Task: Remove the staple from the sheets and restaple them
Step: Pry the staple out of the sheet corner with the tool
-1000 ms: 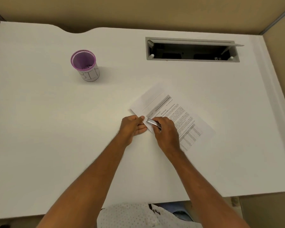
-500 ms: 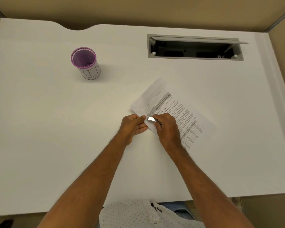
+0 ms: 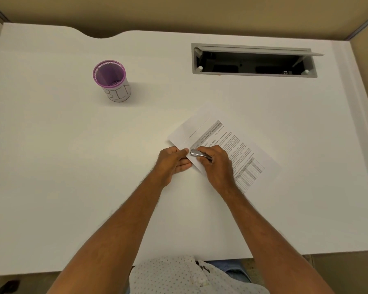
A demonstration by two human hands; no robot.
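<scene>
Printed sheets lie at an angle on the white desk, their top sheet folded back near the left corner. My left hand pinches that corner of the sheets. My right hand grips a small silver metal tool, a stapler or staple remover, whose tip sits on the corner right beside my left thumb. The staple itself is too small to see.
A purple mesh cup labelled BIN stands at the back left. A grey open cable hatch is set into the desk at the back right. Tan partition walls close in the desk.
Both hands stay at the sheets' corner. The metal tool's tip has crept slightly closer to my left thumb. The view has shifted a little with my head.
</scene>
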